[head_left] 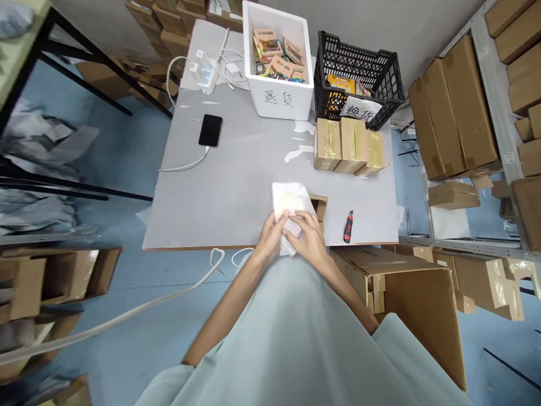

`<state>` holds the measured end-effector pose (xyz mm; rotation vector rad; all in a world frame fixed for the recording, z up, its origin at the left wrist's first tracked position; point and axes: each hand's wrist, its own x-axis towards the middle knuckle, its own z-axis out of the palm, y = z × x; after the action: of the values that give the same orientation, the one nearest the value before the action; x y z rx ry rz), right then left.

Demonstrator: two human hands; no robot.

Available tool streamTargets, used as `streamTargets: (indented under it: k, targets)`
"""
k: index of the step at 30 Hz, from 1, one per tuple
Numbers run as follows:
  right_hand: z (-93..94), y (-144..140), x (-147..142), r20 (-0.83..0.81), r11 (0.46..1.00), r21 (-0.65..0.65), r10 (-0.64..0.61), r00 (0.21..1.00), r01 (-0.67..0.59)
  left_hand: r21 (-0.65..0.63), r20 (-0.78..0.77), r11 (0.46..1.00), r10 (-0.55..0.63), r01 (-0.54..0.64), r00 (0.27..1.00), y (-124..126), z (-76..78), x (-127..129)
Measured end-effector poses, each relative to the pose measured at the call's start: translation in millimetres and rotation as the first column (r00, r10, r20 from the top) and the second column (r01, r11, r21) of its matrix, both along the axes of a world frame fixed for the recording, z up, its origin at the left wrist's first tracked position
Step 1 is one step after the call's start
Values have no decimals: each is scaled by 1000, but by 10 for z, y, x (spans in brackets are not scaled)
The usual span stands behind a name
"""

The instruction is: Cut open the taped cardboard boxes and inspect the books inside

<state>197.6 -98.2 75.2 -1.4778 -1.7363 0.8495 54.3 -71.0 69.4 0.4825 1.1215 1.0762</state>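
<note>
A white, partly see-through wrapped packet (291,197) is between my hands at the table's front edge, with a faint yellowish patch showing through. My left hand (270,234) grips its left side, thumb across the top. My right hand (307,232) has its fingers bent over the packet's lower right part. What lies inside the wrapping cannot be made out. Just behind my right hand sits a small open cardboard box (321,207), partly hidden by the packet. Further right a red and black utility knife (348,226) lies on the table.
The grey table (203,208) carries a phone (210,131) on a cable, a power strip (208,76), a white foam box (279,98) and a black crate (359,67), both holding colourful packs, and three taped cartons (349,145). A big open carton (418,316) stands below right.
</note>
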Motion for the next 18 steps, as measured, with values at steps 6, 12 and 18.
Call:
streamTargets:
  k: [6, 12, 18]
  targets:
    - [-146, 81, 334, -101, 994, -51, -104, 989, 99, -38, 50, 991, 129, -127, 990, -4, 43, 160]
    - [-137, 324, 795, -458, 927, -279, -358, 814, 250, -46, 21, 985, 168, -167, 986, -83, 37, 68]
    - [77, 257, 570, -584, 957, -285, -226, 780, 64, -65, 99, 996, 72, -65, 993, -177, -32, 200]
